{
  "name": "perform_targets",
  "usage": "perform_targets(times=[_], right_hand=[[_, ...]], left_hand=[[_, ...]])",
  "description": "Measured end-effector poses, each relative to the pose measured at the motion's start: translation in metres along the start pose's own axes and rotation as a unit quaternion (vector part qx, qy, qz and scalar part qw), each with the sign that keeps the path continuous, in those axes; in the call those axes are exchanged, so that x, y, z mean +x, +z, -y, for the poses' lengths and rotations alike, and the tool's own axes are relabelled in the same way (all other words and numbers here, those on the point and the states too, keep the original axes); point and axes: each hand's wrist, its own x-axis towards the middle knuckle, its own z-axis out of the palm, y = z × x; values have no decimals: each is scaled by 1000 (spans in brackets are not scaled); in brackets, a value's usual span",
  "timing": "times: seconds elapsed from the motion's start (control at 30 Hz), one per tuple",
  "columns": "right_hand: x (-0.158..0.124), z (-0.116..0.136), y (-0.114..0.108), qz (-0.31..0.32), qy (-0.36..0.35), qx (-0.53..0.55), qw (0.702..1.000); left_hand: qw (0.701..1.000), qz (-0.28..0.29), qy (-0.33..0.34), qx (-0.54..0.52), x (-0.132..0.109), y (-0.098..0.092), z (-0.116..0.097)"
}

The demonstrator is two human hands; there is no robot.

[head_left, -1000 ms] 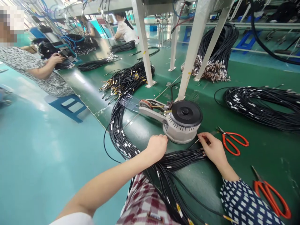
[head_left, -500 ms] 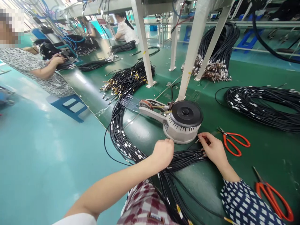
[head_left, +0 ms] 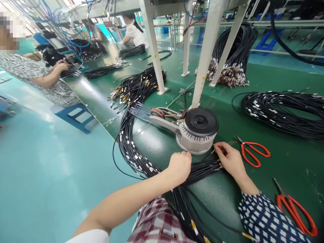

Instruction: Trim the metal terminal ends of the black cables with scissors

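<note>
Centre-right: right hand (head_left: 230,158), grip pinching slim black pale-tipped cable (head_left: 213,151), likely to separate it from black cable bundle (head_left: 202,172). Centre: left hand (head_left: 180,167), grip pressed together, contents hidden.

We cannot read with certainty any word, number or brand in this view. On the maroon-and-white checked cloth (head_left: 154,216) we do see a small brown patch (head_left: 169,235) with a pale strip that seems to carry lettering, but the letters are too blurred for us to make them out. We notice also small white tags (head_left: 151,169) on the curved bundle of black cables (head_left: 126,136) and on the large cable coil (head_left: 259,114) at the right, and a yellow-and-white tag (head_left: 194,227) near the lower edge, all too small for reading.
</note>
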Motion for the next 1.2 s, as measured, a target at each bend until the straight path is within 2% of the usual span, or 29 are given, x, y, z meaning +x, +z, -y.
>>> perform_targets(times=[0.07,0.2,0.27,0.37,0.5,0.7,0.93,1.1,1.2], right_hand=[[-1,1,-1,0,1,4,1000],[-3,1,-2,2,1,14,1000],[-4,0,-2,3,2,18,1000],[-3,-1,-1,4,1,17,1000],[-2,-2,-1,3,-2,8,1000],[-2,-4,-1,1,-3,4,1000],[-2,-1,-2,1,-3,1,1000],[-2,-1,-1,-5,-4,3,1000],[-2,-2,0,-3,-4,2,1000]], left_hand=[[1000,-1,-1,-3,-1,-2,2],[1000,-11,-25,1,0,-10,29],[999,-14,-35,7,1,-11,35],[999,-14,-34,12,1,-6,23],[1000,-7,0,-2,0,1,5],[999,-13,-35,-1,2,-6,29],[1000,-1,5,-14,2,-1,4],[999,-5,-35,-8,1,-10,27],[999,0,-39,-3,0,-9,24]])
